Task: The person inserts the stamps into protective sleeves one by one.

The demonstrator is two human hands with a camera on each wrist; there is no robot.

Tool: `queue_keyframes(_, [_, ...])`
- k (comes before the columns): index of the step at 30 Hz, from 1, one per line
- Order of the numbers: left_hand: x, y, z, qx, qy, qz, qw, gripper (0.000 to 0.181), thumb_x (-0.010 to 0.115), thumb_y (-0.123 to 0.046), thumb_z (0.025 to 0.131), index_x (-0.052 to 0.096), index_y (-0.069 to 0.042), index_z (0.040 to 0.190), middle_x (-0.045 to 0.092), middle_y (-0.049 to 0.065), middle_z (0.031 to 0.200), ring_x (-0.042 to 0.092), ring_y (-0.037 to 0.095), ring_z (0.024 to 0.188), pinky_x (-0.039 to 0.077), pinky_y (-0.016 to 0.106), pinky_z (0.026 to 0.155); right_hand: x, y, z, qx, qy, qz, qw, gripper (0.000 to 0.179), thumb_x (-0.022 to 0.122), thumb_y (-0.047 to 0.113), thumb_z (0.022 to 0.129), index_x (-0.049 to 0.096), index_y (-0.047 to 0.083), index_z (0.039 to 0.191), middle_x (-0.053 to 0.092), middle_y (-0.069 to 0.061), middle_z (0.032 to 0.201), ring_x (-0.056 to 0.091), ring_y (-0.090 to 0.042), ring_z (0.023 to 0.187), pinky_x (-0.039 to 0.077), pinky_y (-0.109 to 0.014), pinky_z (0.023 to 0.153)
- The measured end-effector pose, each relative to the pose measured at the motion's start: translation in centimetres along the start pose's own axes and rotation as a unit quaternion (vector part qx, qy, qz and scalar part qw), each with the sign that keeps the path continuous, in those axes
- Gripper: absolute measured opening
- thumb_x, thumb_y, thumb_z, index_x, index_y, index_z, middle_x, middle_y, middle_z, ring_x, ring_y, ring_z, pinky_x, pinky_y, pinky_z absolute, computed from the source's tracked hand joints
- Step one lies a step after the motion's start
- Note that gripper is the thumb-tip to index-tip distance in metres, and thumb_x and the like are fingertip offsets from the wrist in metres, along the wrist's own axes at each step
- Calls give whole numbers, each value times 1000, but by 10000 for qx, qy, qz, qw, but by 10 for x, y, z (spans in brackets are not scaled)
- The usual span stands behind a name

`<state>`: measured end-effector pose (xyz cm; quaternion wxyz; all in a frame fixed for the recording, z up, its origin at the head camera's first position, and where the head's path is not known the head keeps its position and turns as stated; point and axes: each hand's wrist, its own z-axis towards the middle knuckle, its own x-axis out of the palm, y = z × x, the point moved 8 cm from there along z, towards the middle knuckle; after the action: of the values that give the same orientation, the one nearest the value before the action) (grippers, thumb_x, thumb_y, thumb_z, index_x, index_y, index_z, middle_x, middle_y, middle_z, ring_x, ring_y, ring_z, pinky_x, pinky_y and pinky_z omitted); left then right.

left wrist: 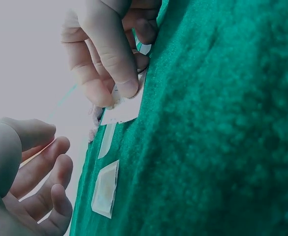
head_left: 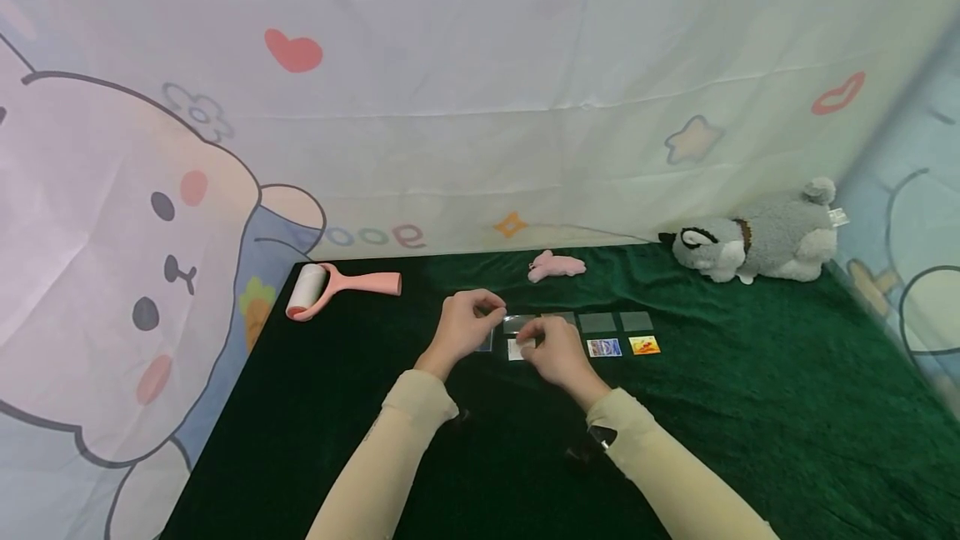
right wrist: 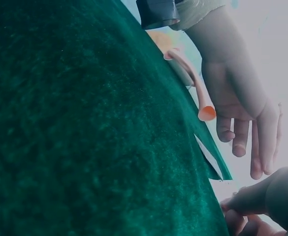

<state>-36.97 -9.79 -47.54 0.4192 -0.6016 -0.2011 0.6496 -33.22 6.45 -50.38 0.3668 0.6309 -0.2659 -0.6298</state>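
Observation:
My right hand [head_left: 557,350] pinches a small white card [head_left: 516,350] at the table; in the left wrist view its fingertips lie on the pale card [left wrist: 126,109]. To the left, my left hand [head_left: 468,325] hovers with loosely bent fingers, and nothing shows between them in the left wrist view. A row of clear plastic pieces [head_left: 597,322] runs behind the cards, the nearest left one [head_left: 486,343] partly under my left hand. Right of my right hand lie a blue printed card [head_left: 604,347] and an orange-yellow card [head_left: 645,345].
Dark green cloth [head_left: 750,390] covers the table. A pink-handled lint roller [head_left: 345,283] lies at the back left, a small pink plush [head_left: 555,266] at the back middle, and a grey plush dog [head_left: 757,244] at the back right. Behind hangs a printed curtain [head_left: 480,65].

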Motion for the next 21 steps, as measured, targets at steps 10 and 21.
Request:
queue_keyframes(10, [-2, -1, -1, -25, 34, -3, 10000, 18, 71, -22, 102, 78, -9, 112, 77, 0, 105, 65, 17, 81, 57, 34, 75, 0, 4, 0, -59, 82, -63, 9999, 9, 75, 3, 93, 79, 11, 93, 75, -6, 100, 62, -19, 81, 54, -39, 76])
queue_keyframes(21, [-4, -4, -1, 105, 31, -38, 9999, 18, 71, -21, 102, 79, -7, 112, 77, 1, 104, 65, 16, 80, 57, 33, 74, -7, 8, 0, -193, 251, -60, 9995, 9, 75, 5, 94, 79, 13, 91, 73, -2, 94, 62, -20, 87, 54, -41, 81])
